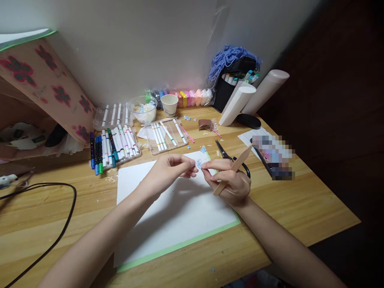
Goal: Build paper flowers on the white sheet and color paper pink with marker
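My left hand (174, 168) and my right hand (229, 180) meet above a white sheet (174, 216) on the wooden desk (300, 208). Together their fingertips pinch a tiny blue-and-white scrap (199, 163). A slim wooden stick (234, 169) is also tucked in my right hand, slanting up to the right. Black scissors (223, 153) lie just behind my right hand.
Behind the sheet are trays of markers (115, 146), a clear box with pens (166, 136), a plastic bowl (142, 110), a paper cup (169, 105) and coloured clay packs (192, 97). A black cable (64, 224) loops at left. White tubes (240, 102) lean at back right.
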